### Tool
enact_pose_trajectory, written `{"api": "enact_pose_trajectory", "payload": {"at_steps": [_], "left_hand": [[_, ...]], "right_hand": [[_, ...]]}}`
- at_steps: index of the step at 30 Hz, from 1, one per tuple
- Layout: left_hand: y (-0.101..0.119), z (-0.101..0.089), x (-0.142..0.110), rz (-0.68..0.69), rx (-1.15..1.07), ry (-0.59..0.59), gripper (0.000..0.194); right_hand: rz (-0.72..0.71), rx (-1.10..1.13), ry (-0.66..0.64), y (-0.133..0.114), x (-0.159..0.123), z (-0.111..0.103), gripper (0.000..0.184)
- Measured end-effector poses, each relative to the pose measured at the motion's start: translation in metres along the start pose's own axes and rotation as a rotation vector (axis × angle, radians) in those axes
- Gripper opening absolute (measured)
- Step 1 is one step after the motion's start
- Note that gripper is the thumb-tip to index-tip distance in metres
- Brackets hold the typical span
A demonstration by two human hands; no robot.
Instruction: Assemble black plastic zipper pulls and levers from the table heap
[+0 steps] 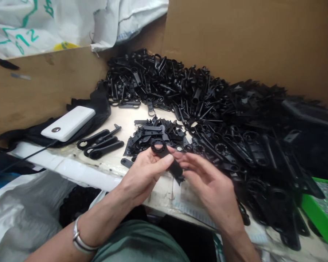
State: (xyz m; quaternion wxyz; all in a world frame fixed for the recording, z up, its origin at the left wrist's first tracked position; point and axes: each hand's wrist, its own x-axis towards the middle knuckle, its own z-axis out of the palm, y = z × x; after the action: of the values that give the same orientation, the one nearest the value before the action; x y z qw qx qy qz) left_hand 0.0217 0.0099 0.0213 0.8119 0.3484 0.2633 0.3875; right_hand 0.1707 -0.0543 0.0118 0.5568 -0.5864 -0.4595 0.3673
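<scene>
A black plastic handle with a toothed ring at its top (175, 169) is pinched in my left hand (146, 171), thumb laid across its front. Its lower end shows a forked tip, angled down to the right. Beside that lower end is my right hand (211, 182), fingers curved and apart from the thumb; whether the fingertips touch the handle I cannot tell. Just beyond my hands lies a small heap of flat black plastic pieces (150, 133). Several black handles (106, 148) lie side by side to the left.
A large pile of black plastic parts (158, 80) fills the back and right of the table (114, 118). On black cloth at left sits a white power bank (68, 123) with a cable. A green tray (317, 222) of small shiny pieces is at far right. Cardboard walls (248, 40) stand behind.
</scene>
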Motion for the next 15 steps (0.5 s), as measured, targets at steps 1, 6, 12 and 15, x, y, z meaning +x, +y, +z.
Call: {"api": "enact_pose_trajectory", "payload": {"at_steps": [1, 6, 12, 15], "left_hand": [[0.000, 0.000, -0.002, 0.000, -0.023, 0.022, 0.013], [-0.003, -0.007, -0.020, 0.010, 0.030, 0.153, 0.013], [0.028, -0.035, -0.057, 0.182, 0.565, 0.477, 0.032], [0.058, -0.054, -0.060, 0.546, 0.902, 0.851, 0.043]], "right_hand": [[-0.011, -0.064, -0.002, 0.000, -0.002, 0.005, 0.030], [-0.082, -0.161, -0.013, 0.004, -0.009, 0.038, 0.005], [-0.196, -0.164, -0.263, 0.006, -0.008, 0.037, 0.007], [-0.185, -0.323, -0.074, 0.009, -0.006, 0.013, 0.010]]}}
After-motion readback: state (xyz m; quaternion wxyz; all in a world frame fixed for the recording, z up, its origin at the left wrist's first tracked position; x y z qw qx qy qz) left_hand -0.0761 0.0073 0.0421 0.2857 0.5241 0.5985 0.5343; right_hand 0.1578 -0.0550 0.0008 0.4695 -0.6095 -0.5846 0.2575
